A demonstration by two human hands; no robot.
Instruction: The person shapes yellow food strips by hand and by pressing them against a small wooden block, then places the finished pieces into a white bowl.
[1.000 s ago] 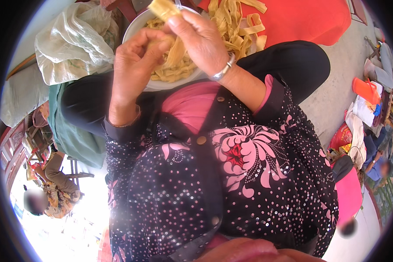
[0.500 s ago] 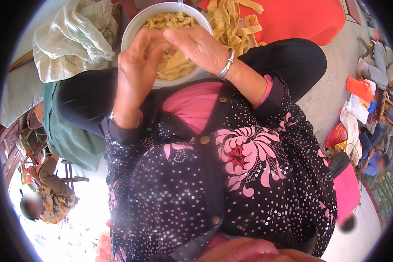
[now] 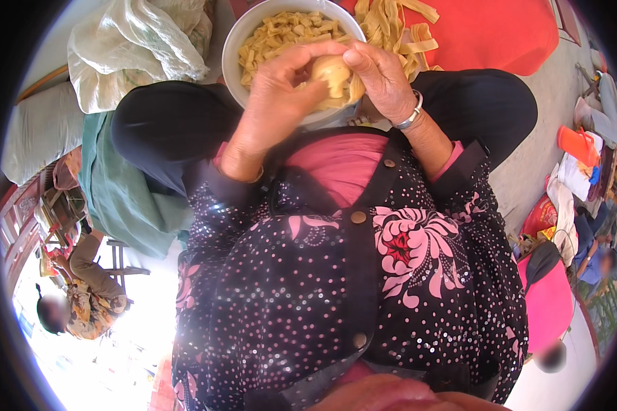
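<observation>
A white bowl (image 3: pixel 234 42) heaped with short pale-yellow cut pieces rests on my lap at the top of the view. Both hands meet over its near rim. My left hand (image 3: pixel 273 99) and my right hand (image 3: pixel 385 81), which wears a silver bracelet, pinch one pale yellow lump (image 3: pixel 331 71) between their fingertips. Long yellow strips (image 3: pixel 394 33) lie just behind the bowl on a red cloth (image 3: pixel 507 34). My dark dotted, flowered top fills the middle of the view.
A white plastic sack (image 3: pixel 140 41) and a green cloth (image 3: pixel 120 195) lie to my left. A person (image 3: pixel 82 291) sits on the ground lower left. On the right are an orange container (image 3: pixel 574 142), a pink seat (image 3: pixel 548 305) and another person (image 3: pixel 596 257).
My hands have come down from the far side of the bowl to its near rim. The yellow strip my right hand held up is gone, and both hands now grip a pale lump.
</observation>
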